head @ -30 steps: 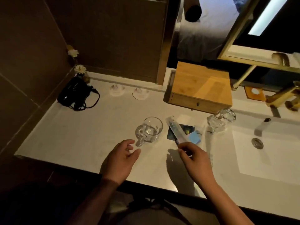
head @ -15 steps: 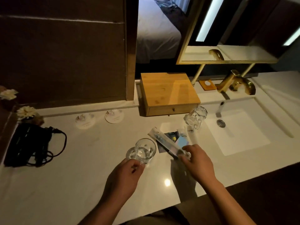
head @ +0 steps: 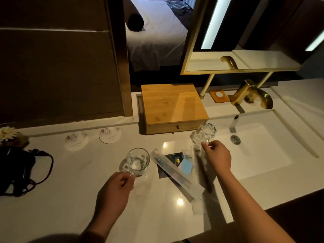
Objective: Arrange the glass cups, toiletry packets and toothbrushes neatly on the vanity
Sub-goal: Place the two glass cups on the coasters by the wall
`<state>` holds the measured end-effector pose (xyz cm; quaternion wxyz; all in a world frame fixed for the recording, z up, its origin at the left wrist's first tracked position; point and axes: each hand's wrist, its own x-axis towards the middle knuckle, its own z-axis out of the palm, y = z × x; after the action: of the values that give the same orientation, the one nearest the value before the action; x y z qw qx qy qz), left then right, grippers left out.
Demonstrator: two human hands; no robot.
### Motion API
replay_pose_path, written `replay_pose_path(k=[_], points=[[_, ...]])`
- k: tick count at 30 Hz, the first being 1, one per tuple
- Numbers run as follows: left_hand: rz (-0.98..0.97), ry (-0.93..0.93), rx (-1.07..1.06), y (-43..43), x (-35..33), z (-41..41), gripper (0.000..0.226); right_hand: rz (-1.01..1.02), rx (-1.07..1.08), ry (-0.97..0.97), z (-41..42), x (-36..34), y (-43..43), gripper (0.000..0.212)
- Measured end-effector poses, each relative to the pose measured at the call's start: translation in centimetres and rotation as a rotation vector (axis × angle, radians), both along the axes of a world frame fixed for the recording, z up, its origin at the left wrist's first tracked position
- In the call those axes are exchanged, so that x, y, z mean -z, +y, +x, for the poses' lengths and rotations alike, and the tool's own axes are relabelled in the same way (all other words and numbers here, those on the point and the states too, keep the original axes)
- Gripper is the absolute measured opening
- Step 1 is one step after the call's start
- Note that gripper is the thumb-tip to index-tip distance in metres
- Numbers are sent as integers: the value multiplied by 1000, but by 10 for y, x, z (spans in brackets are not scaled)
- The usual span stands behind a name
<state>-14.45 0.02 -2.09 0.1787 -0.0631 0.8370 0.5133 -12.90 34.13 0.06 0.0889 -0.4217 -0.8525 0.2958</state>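
A clear glass cup stands on the white vanity, and my left hand pinches its handle from the near side. A second glass cup sits in front of the wooden box, by the sink's left edge. My right hand has its fingertips closed on that cup's near side. Between the cups lies a toothbrush in a clear wrapper, slanting toward me. A second long wrapper beside it looks blurred. A dark packet and a light-blue packet lie under them.
A wooden drawer box stands at the back. Two round paper coasters lie at the back left. A black hair dryer with cord and a flower are far left. Sink basin and gold faucet are right.
My left hand reached the first cup and closed on its handle. My right hand let go of the toothbrush wrapper and moved up to the second cup. The view swung right.
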Motion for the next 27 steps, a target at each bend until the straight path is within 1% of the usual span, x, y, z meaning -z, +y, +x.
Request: replay_pose_path(k=[2,3,6,7,9,12,15,17,19,20,21,23,27], points=[[16,-2,-38,3,-1,-1,15,39,-43,7,-5,6,4,33],[23,-7,-62,3,-2,-2,15,64,-70,11,-7,8,5,31],[58,-29,-117,3,-3,-3,24,137,-99,30,-12,12,10,28],[71,-37,-123,3,-4,-4,26,135,-87,48,-13,13,14,28],[84,-46,-114,2,-4,-7,24,46,-36,100,-13,10,19,30],[78,-45,-62,1,-4,-11,26,-259,97,281,-7,-7,13,31],[59,-23,-31,-3,-1,-13,29,-709,186,507,1,-38,-17,21],[50,-19,-43,-8,1,-13,26,-1114,214,542,4,-54,-44,18],[56,-31,-69,-16,1,-11,23,-1506,288,503,2,-55,-71,13],[57,-35,-82,-21,1,-10,23,-1653,313,471,-2,-51,-84,11],[58,-38,-97,-28,1,-9,23,-1755,315,436,-6,-46,-96,11],[71,-43,-139,-42,2,-7,24,-1843,283,394,-12,-34,-120,10],[78,-50,-201,-68,3,-4,16,-1858,236,342,-18,-17,-152,14]])
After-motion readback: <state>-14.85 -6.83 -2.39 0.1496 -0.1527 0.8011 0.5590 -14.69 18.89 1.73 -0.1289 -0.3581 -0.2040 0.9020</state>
